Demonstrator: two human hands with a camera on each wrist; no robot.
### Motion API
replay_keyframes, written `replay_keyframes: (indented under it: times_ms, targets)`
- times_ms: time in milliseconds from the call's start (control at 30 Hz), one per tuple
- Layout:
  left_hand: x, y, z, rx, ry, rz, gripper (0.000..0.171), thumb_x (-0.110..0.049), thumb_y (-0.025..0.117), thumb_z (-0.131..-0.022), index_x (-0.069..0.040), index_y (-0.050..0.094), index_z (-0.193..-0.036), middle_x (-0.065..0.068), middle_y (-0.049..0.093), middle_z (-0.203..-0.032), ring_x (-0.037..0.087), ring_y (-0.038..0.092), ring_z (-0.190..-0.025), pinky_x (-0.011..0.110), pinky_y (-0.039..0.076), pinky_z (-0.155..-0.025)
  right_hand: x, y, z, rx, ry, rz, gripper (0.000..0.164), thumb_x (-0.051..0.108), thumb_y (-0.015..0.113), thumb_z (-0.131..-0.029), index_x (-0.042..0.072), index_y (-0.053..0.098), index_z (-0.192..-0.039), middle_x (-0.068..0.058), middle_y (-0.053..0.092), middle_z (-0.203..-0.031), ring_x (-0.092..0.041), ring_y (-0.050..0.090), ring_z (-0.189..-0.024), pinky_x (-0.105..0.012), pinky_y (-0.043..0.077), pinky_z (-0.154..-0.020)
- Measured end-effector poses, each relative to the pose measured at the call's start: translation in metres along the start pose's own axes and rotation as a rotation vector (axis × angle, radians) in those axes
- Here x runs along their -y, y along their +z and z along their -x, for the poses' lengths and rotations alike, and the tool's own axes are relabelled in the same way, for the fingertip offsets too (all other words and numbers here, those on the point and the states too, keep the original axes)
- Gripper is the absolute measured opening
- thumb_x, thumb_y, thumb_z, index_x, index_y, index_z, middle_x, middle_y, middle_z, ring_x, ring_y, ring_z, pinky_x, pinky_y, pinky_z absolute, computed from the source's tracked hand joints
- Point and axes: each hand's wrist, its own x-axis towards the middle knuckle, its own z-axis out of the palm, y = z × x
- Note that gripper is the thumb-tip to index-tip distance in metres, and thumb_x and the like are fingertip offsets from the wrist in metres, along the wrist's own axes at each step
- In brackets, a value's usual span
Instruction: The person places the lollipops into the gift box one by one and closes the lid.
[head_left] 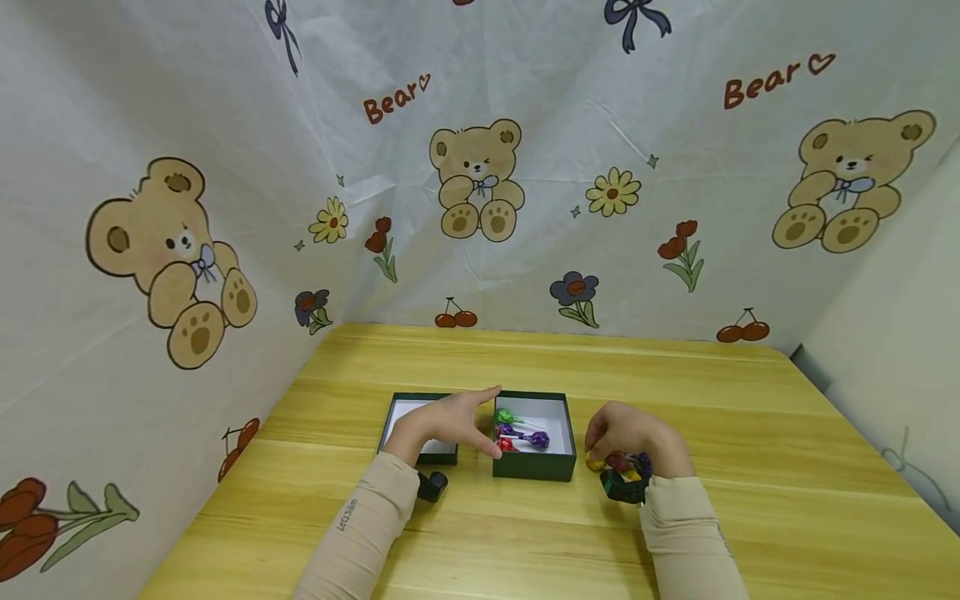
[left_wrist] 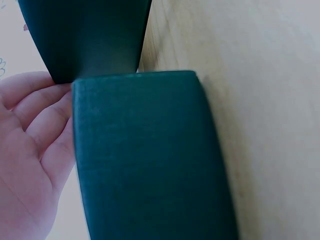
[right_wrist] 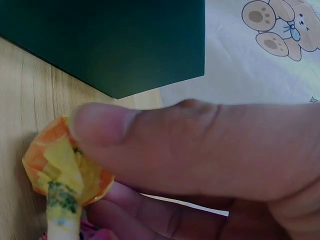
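A dark green box [head_left: 534, 467] with a white inside stands on the table, holding several wrapped lollipops: green [head_left: 506, 415], purple [head_left: 538, 439] and red [head_left: 507, 445]. My left hand [head_left: 448, 420] rests at its left side, thumb and fingers spread toward the front and back corners. The fingers [left_wrist: 42, 112] look straight in the left wrist view. Right of the box, my right hand [head_left: 628, 428] pinches a lollipop in a yellow and orange wrapper [right_wrist: 47, 160] between thumb and fingers. More wrapped lollipops [head_left: 619, 461] lie beneath that hand, partly hidden.
A second dark green tray-like box part [head_left: 444, 458], white inside, sits to the left, partly covered by my left hand and forearm. The wooden table [head_left: 510, 542] meets a bear-patterned cloth [head_left: 540, 300] at the back and left. A pale wall [head_left: 892, 333] stands at the right.
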Motion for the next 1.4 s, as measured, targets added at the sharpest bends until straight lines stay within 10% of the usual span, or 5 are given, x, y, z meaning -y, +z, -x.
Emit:
replay_keyframes:
  times_ms: [400,1400]
  targets:
    - [-0.001,0.0,-0.001,0.003,-0.004,-0.007,0.112,-0.045,0.086,-0.077,-0.021,0.018,-0.162,0.006,0.027,-0.166,0.029,0.03,-0.151,0.051,0.036,-0.118,0.003,0.0,-0.001,0.054,-0.026,-0.034,0.005,-0.002,0.076,-0.081,0.0,0.073,-0.083,-0.002,0.066,-0.072,-0.013,0.055,-0.055,-0.027,0.051,-0.053]
    - [-0.001,0.0,-0.001,0.005,0.005,0.004,0.112,-0.045,0.087,-0.076,-0.021,0.018,-0.162,0.005,0.025,-0.166,0.029,0.028,-0.152,0.052,0.034,-0.119,0.012,-0.018,0.004,-0.209,-0.193,-0.178,0.019,0.002,0.07,-0.09,-0.006,0.074,-0.107,-0.015,0.076,-0.099,-0.018,0.069,-0.087,-0.036,0.059,-0.082]
